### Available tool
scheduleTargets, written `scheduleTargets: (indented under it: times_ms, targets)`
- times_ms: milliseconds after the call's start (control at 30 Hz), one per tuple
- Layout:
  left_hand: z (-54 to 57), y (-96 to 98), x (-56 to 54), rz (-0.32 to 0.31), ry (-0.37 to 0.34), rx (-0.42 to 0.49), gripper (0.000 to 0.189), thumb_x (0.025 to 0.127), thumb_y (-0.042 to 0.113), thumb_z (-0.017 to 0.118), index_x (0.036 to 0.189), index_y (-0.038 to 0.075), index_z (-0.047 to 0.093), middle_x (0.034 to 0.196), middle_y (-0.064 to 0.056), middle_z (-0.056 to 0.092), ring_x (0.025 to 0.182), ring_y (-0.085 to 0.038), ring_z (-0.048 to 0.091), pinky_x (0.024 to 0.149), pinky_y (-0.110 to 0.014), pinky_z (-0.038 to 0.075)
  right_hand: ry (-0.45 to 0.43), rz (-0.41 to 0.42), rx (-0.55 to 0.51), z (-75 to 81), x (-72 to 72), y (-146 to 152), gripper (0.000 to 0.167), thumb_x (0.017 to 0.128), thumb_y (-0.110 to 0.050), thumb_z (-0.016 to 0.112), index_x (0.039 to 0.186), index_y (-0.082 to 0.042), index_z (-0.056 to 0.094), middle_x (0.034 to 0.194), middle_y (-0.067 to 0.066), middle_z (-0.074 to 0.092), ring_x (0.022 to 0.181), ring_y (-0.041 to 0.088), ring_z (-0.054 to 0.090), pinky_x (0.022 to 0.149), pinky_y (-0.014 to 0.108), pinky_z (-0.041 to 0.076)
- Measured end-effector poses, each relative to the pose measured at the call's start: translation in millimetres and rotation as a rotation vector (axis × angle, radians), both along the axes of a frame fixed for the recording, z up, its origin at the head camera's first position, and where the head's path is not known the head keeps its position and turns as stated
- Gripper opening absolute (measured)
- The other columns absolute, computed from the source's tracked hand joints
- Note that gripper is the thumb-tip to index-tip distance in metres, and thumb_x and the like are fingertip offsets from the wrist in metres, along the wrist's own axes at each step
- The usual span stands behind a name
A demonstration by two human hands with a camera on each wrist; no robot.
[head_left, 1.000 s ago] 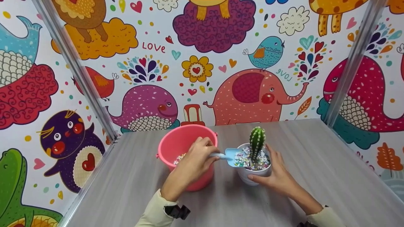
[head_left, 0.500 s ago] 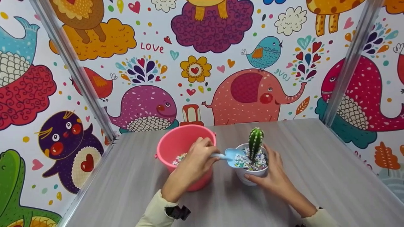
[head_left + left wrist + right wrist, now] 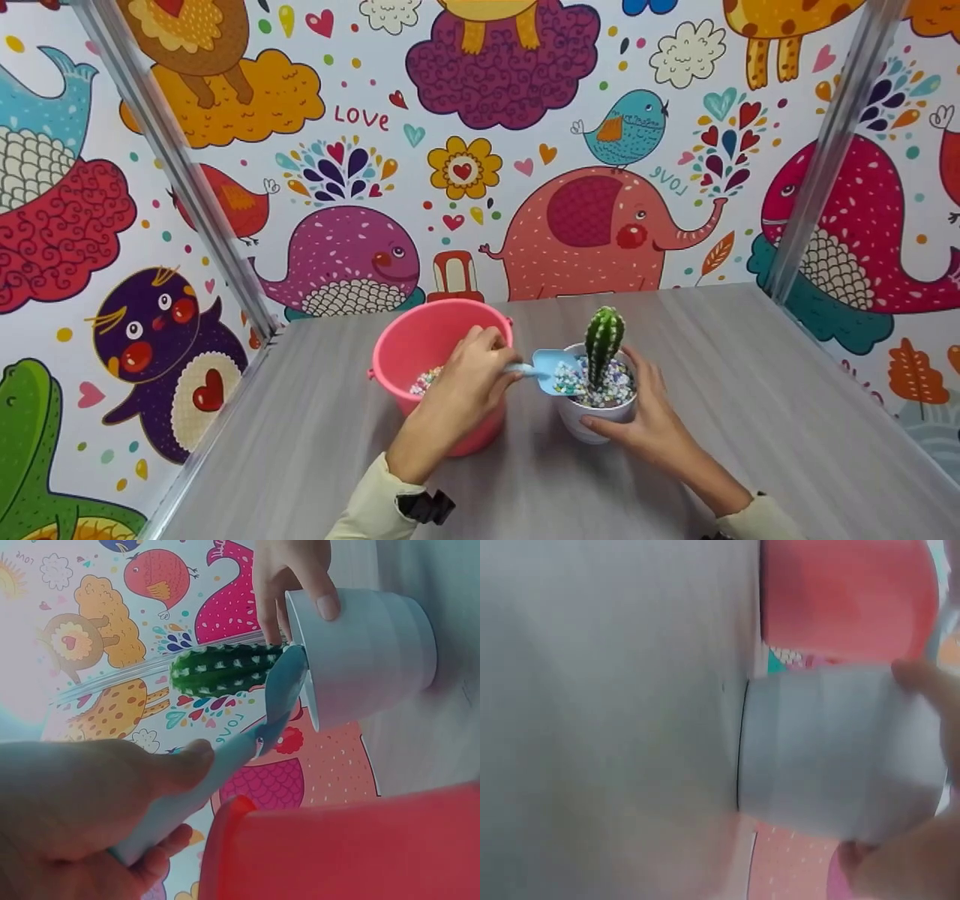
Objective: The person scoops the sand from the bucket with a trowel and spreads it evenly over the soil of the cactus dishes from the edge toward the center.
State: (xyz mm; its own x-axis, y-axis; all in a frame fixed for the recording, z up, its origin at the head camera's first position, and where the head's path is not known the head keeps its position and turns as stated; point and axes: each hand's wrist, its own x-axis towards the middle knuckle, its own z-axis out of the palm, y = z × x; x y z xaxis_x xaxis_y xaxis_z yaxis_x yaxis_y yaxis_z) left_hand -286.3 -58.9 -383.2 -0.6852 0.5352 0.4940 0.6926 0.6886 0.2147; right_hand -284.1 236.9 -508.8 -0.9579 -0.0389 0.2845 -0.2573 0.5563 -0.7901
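Note:
My left hand (image 3: 461,386) grips the handle of a light blue toy shovel (image 3: 551,373), its wrist over the front of the bucket. The shovel's blade, bearing small pale multicoloured pebbles, overlaps the left rim of a white ribbed pot (image 3: 591,424). In the pot a green cactus (image 3: 604,341) stands among similar pebbles (image 3: 616,386). My right hand (image 3: 652,409) holds the pot from the right, thumb on its front and fingers round the far side. The left wrist view shows the blade (image 3: 285,690) right at the pot's mouth, beside the cactus.
A pink bucket (image 3: 397,337) with more pebbles (image 3: 425,380) at its bottom stands left of the pot. Both are on a grey wood-grain table (image 3: 562,495). Walls printed with cartoon animals close off the back and sides, with metal posts (image 3: 832,150) at the corners.
The pot and right hand have shifted slightly left. The shovel blade has tilted a little back and forth, and the pebbles on it look fewer. The bucket stays put.

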Motion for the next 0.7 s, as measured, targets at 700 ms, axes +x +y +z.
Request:
scheduleTargets:
  times_ms: [700]
  targets:
    - [-1.1, 3.4, 4.3, -0.012, 0.016, 0.006, 0.024, 0.096, 0.029, 0.081, 0.114, 0.013, 0.084, 0.113, -0.005, 0.072, 0.108, -0.020, 0.060, 0.096, -0.036, 0.056, 0.062, -0.050, 0.050, -4.6, 3.9, -8, 0.132, 0.077, -0.049, 0.097, 0.172, -0.012, 0.013, 0.168, 0.025, 0.026, 0.157, 0.046, 0.031, 0.121, 0.077, 0.031]
